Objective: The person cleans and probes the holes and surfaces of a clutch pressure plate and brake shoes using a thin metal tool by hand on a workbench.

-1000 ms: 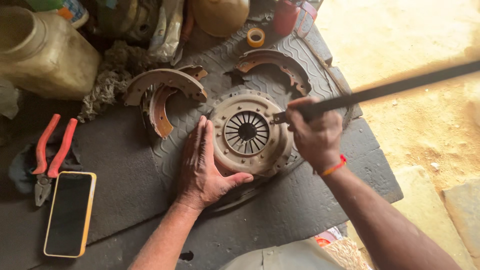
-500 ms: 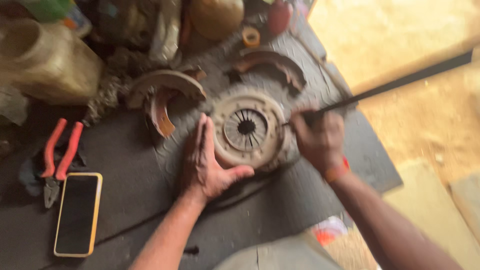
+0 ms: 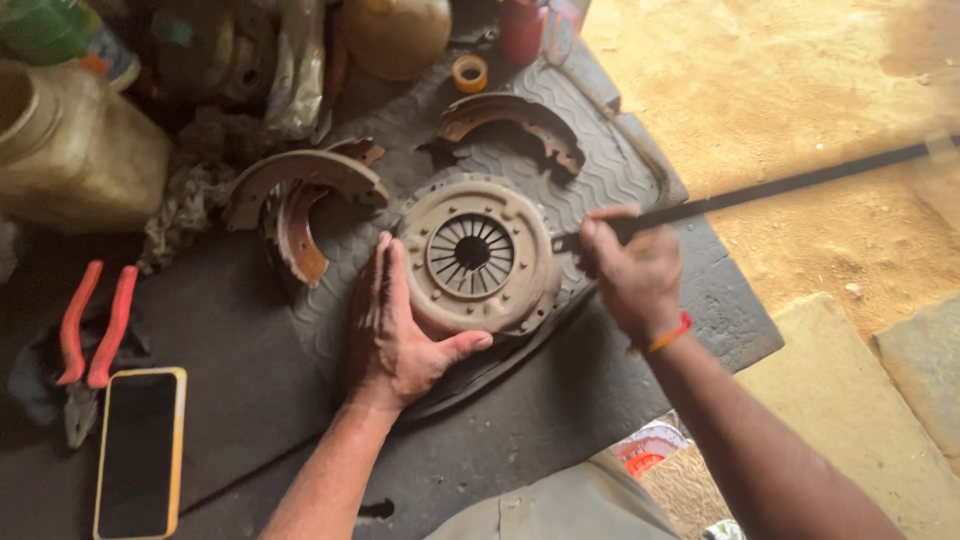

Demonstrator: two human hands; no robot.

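Since the earlier frames the round metal clutch plate (image 3: pixel 475 255) has barely shifted on the mat, and both hands keep their places — only the view has steadied and drawn a little closer. The plate lies flat on a dark ribbed rubber mat (image 3: pixel 620 170), its slotted centre fingers facing up, dusty and rust-toned.

The left hand (image 3: pixel 395 325) lies open and flat on the mat, fingers straight and together against the plate's left edge, while the thumb curls under its lower rim — a bracing touch rather than a closed grasp. The right hand (image 3: pixel 630 275) is clenched around the near end of a long dark metal bar (image 3: pixel 780 188), whose tip meets the plate's right edge; the bar runs away up and to the right over the sandy ground. An orange band sits on that wrist.

Just beyond the plate lie curved brake shoes: one (image 3: pixel 515 125) above it on the mat, two more (image 3: pixel 300 190) to its left, overlapping each other. Further left, red-handled pliers (image 3: pixel 88 335) rest on a dark cloth, with a yellow-cased phone (image 3: pixel 140 450) just beside them, screen dark. A small roll of tape (image 3: pixel 469 72) sits near the mat's far edge, and a cloudy plastic jar (image 3: pixel 75 150) stands at the far left.
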